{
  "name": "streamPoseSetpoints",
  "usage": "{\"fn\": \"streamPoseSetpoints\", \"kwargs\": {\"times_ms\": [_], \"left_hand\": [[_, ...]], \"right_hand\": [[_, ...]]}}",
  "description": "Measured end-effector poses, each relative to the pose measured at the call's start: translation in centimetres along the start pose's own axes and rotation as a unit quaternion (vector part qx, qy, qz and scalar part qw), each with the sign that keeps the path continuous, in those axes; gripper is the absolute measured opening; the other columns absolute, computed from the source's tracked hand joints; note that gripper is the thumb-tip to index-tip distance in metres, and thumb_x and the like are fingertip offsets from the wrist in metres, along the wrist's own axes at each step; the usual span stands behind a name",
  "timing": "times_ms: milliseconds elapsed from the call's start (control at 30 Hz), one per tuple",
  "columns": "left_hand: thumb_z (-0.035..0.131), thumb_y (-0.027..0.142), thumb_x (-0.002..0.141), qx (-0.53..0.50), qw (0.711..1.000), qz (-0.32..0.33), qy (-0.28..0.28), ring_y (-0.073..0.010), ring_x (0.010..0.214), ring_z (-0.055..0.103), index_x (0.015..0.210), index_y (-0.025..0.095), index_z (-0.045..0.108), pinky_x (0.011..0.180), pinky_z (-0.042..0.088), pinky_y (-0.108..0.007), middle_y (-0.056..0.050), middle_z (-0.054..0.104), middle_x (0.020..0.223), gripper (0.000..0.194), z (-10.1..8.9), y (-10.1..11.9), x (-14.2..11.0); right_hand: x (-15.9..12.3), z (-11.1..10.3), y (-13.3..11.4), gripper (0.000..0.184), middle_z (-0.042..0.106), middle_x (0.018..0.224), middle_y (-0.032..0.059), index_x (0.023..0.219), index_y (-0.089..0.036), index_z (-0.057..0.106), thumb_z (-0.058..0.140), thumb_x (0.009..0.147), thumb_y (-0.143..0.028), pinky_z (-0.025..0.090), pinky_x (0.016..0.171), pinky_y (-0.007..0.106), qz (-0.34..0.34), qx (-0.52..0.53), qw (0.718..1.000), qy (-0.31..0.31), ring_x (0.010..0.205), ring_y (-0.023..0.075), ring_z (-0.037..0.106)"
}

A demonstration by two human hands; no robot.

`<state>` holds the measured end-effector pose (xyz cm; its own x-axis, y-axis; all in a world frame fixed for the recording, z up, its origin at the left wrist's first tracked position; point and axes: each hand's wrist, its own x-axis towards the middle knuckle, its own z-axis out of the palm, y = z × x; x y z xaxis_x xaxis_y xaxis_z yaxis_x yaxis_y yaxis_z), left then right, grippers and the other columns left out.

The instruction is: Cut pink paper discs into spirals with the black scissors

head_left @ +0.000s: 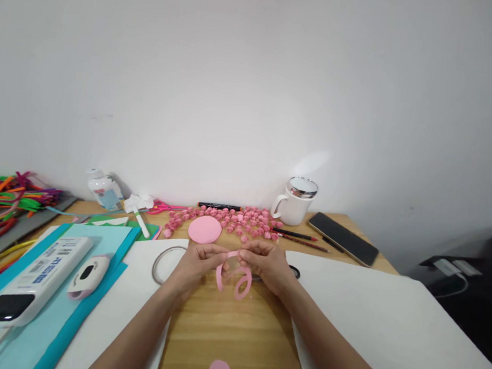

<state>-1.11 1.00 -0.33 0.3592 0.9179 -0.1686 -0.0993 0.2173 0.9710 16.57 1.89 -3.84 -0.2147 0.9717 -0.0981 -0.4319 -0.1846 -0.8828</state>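
Hands (232, 264) pinch a curling pink strip (243, 284) — pink rolls (229, 220) and mug (295, 202) behind.

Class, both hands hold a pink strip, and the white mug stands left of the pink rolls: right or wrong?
"Left" is wrong: the head view shows the mug right of the pink rolls. The left hand and right hand hold the pink strip.

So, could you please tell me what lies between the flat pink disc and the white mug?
Small pink paper coils lie loosely scattered between the disc and the mug, as the head view shows.
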Motion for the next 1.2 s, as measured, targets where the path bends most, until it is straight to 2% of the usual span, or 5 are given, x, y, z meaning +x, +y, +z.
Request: {"fn": "streamPoseSetpoints", "kwargs": {"times_ms": [300,567,767,1000,1200], "left_hand": [[0.066,0.029,0.068,-0.008,1.000,0.006,0.002,-0.0101,0.052,0.054,0.076,0.012,0.067,0.046,0.041,-0.019,-0.003,0.063,0.060,0.018,-0.22,-0.14,0.08],[0.066,0.027,0.068,0.001,1.000,-0.001,0.002,-0.0099,0.049,0.052,0.069,0.012,0.066,0.047,0.041,-0.020,-0.002,0.060,0.055,0.016,0.19,0.34,-0.12],[0.064,0.027,0.070,-0.006,1.000,0.013,0.003,-0.0093,0.051,0.051,0.074,0.012,0.067,0.049,0.040,-0.019,-0.001,0.061,0.056,0.015,-0.02,0.16,-0.05],[0.063,0.027,0.071,0.017,0.999,0.027,-0.011,-0.0097,0.052,0.053,0.063,0.011,0.067,0.053,0.041,-0.021,-0.002,0.062,0.055,0.018,0.07,0.10,-0.06],[0.070,0.028,0.063,-0.009,1.000,0.007,0.027,-0.0141,0.063,0.059,0.079,0.013,0.071,0.058,0.043,-0.023,-0.006,0.069,0.068,0.022,0.09,0.22,0.02]], "right_hand": [[0.19,0.01,0.24,0.021,0.069,0.067,0.0032,0.074,-0.014,0.070,0.077,0.057,-0.025,0.047,0.060,0.023,-0.007,-0.002,1.000,0.000,0.061,0.0122,0.062],[0.01,0.00,0.18,0.017,0.064,0.057,0.0000,0.066,-0.014,0.068,0.076,0.058,-0.026,0.044,0.052,0.022,-0.015,-0.037,0.999,-0.006,0.051,0.0099,0.056],[0.09,0.17,0.06,0.022,0.068,0.066,0.0025,0.075,-0.016,0.070,0.075,0.058,-0.029,0.046,0.064,0.026,-0.022,-0.031,0.999,-0.009,0.061,0.0126,0.060],[0.09,0.06,0.13,0.018,0.064,0.057,-0.0009,0.063,-0.015,0.066,0.078,0.054,-0.026,0.044,0.054,0.023,-0.026,-0.033,0.999,0.006,0.052,0.0100,0.056],[0.18,0.05,0.14,0.021,0.070,0.073,0.0035,0.074,-0.017,0.070,0.074,0.059,-0.031,0.047,0.068,0.029,-0.027,-0.021,0.999,0.003,0.066,0.0160,0.062]]}}
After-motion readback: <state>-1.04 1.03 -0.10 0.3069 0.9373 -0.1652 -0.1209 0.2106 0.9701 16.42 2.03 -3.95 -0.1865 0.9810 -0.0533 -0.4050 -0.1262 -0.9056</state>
